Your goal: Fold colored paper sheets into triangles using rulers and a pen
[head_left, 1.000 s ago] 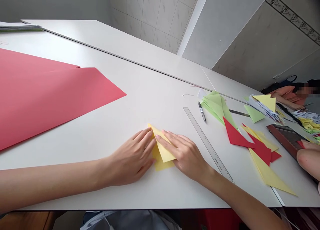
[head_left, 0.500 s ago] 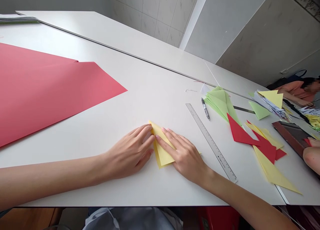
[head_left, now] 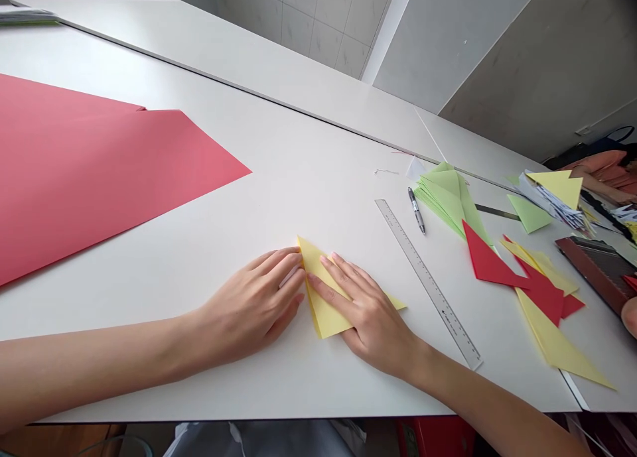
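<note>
A folded sheet of yellow paper [head_left: 323,308] lies on the white table in front of me, its tip pointing away and another corner showing past my right hand. My left hand [head_left: 266,294] is closed at the paper's left edge, with bent fingers gripping the fold; its thumb is partly tucked under. Flat across the top of the paper rests my right hand [head_left: 371,308], its fingers stretched out and pressing down. A clear ruler [head_left: 428,281] lies just to the right of that hand.
Large red paper [head_left: 114,158] covers the table's left side. To the right are a pen [head_left: 417,210], green folded papers [head_left: 445,195], red pieces [head_left: 490,261], yellow triangles [head_left: 560,341] and a dark red-brown paper trimmer [head_left: 594,264]. Another person's arm [head_left: 610,188] shows far right.
The yellow paper's upper layer now nearly covers the lower one along the left edge. My right hand has slid slightly down the paper, and the view has shifted a little.
</note>
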### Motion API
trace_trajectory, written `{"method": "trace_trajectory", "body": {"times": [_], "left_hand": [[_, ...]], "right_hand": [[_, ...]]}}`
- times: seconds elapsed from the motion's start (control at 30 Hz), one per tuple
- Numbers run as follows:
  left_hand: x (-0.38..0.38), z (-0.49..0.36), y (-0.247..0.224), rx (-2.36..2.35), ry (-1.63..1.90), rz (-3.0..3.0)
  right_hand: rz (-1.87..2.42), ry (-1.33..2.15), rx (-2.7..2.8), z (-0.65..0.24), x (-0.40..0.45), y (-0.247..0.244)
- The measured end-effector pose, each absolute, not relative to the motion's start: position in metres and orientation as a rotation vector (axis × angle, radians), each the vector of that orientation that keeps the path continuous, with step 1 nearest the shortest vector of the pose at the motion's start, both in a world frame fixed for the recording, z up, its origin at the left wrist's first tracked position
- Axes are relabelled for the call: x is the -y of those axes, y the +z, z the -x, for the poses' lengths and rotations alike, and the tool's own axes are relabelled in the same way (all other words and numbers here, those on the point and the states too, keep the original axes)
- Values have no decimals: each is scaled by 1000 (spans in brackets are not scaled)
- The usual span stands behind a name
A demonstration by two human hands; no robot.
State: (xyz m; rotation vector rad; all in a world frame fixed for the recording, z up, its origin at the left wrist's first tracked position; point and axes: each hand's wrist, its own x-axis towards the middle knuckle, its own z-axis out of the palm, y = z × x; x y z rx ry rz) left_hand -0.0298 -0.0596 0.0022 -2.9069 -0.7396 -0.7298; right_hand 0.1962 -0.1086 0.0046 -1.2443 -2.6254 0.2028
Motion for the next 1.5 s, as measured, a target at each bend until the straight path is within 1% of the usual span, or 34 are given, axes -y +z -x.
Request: {"method": "trace_trajectory", "body": {"times": [0.17, 0.37, 0.53, 0.67, 1.5], "left_hand": [[59, 31, 3, 760, -735, 2903], [58, 30, 7, 915, -706, 2862], [57, 30, 1, 858, -552, 2919], [56, 31, -3, 901, -464, 2953], [55, 28, -2, 959, -507, 3065]], "right_hand": [[1252, 268, 2617, -197, 108, 6], [1258, 299, 2630, -199, 108, 8], [1269, 288, 2666, -201, 107, 11], [1282, 275, 2699, -201, 107, 13], [1312, 346, 2711, -204, 106, 16]]}}
